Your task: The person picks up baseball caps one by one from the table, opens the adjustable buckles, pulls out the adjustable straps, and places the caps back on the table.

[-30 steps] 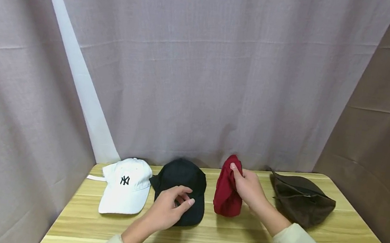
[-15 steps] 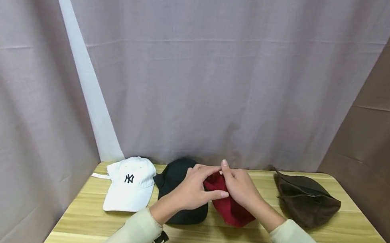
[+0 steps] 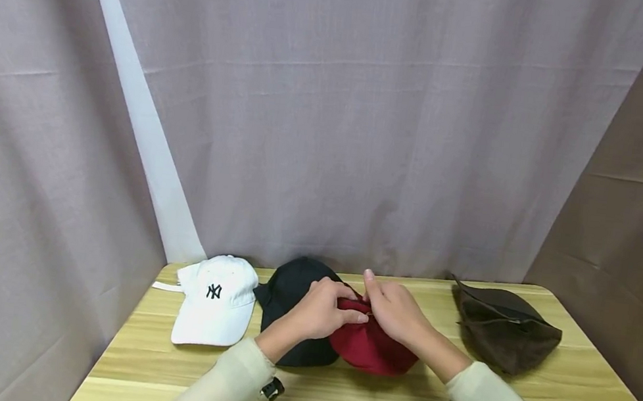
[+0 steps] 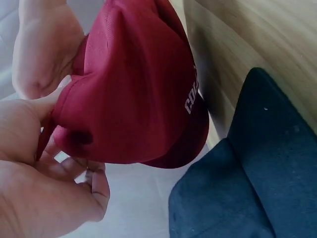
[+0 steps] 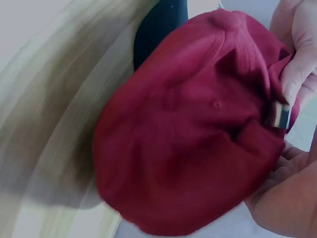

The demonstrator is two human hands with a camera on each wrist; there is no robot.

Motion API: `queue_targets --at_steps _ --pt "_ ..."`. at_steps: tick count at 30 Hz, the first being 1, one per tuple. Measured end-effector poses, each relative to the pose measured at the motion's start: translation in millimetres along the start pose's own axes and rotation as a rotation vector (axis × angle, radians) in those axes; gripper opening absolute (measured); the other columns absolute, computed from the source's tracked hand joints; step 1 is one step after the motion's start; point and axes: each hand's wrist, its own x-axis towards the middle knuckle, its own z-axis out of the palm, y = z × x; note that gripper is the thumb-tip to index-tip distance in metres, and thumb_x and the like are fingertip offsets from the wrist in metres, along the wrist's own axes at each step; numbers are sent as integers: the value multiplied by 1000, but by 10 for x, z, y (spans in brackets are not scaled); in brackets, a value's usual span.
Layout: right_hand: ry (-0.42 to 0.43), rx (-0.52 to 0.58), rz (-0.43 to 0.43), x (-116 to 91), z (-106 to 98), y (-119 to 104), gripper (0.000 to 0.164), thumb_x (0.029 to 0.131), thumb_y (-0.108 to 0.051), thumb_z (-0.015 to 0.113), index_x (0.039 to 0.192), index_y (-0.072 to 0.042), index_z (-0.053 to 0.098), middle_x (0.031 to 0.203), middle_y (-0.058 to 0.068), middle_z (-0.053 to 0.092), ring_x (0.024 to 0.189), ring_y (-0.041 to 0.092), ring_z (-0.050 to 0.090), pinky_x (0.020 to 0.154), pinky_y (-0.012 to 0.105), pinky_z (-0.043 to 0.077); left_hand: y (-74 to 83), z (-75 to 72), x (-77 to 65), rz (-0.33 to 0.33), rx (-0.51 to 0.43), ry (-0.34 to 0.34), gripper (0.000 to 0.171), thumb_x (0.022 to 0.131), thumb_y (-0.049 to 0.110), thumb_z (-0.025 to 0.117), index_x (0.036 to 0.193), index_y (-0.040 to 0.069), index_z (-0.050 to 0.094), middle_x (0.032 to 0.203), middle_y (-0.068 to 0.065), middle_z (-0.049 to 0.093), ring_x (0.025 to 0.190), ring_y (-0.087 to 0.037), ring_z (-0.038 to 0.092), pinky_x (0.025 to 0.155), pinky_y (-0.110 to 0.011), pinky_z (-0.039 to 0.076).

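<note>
A red baseball cap (image 3: 372, 352) is held up just above the table, in front of the black cap. My left hand (image 3: 317, 312) pinches its rear edge between thumb and fingers. On the opposite side my right hand (image 3: 395, 308) grips the same edge, thumb pointing up. A small metal buckle (image 5: 281, 115) shows at the cap's back in the right wrist view. White letters (image 4: 192, 96) mark its front in the left wrist view, with the red brim (image 4: 183, 144) below. Part of my right hand's grip is hidden behind the cloth.
A black cap (image 3: 302, 291) lies partly behind my left hand and the red cap. To its left is a white cap (image 3: 217, 301) with a dark logo. A dark brown bag-like item (image 3: 506, 331) lies at the right. Grey curtains (image 3: 329, 129) stand behind the wooden table (image 3: 181, 383).
My left hand has moved right from over the black cap and taken hold of the red cap. The red cap has turned from upright and folded to a wider, spread shape.
</note>
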Motion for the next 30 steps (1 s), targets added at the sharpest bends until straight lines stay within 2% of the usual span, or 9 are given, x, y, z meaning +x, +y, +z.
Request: queue_targets --at_steps 5,11,12,15,18,20,23,26,30 --pt "0 25 -64 -54 -18 69 56 115 -50 39 81 -18 69 77 -2 63 76 13 57 72 31 46 -81 -18 -70 5 -40 31 13 97 31 79 89 20 80 91 6 77 91 -7 52 93 -35 36" --pt "55 -13 -202 -110 -33 158 22 106 -35 66 88 -25 74 91 -9 75 84 7 65 74 26 53 -132 -30 -103 -14 -94 72 18 101 34 74 88 22 77 85 7 72 91 -7 52 105 -45 36" --pt "55 -12 -223 -117 -37 161 19 104 -33 70 87 -25 73 90 -9 74 82 7 64 73 26 52 -139 -33 -104 -18 -105 77 18 101 34 74 88 22 78 86 5 71 90 -7 53 104 -45 40" --pt "47 -9 -285 -125 -39 165 10 99 -27 77 89 -26 72 88 -12 70 79 5 60 71 23 51 -155 -39 -96 -25 -141 84 20 103 31 71 88 20 79 90 1 71 90 -8 52 92 -37 48" --pt "45 -44 -348 -136 -29 158 10 97 -24 79 91 -26 71 85 -14 66 78 2 56 70 22 49 -159 -38 -92 -20 -198 67 20 105 27 69 90 16 79 94 -3 72 87 -7 55 72 -25 50" --pt "60 -93 -383 -154 -18 144 11 97 -22 79 91 -24 70 83 -14 65 75 1 53 68 22 47 -161 -33 -88 -10 -232 43 21 106 25 67 93 15 78 94 -4 74 83 -5 57 69 -20 49" --pt "115 -207 -419 -182 8 112 11 97 -23 78 90 -21 69 81 -11 66 72 3 54 65 24 45 -162 -32 -101 -5 -246 5 21 109 24 63 96 15 78 93 -2 75 76 -2 59 65 -20 51" --pt "160 -305 -418 -204 34 74 10 96 -25 77 89 -20 70 82 -7 71 72 8 61 65 28 48 -158 -36 -123 8 -182 -7 23 110 29 60 101 19 78 95 3 77 78 0 59 76 -26 52" --pt "162 -354 -384 -221 51 41 12 93 -26 77 87 -19 69 79 -5 70 69 10 61 63 30 48 -138 -16 -137 26 -113 -16 28 109 42 60 107 21 79 100 7 79 89 -1 64 107 -44 43"
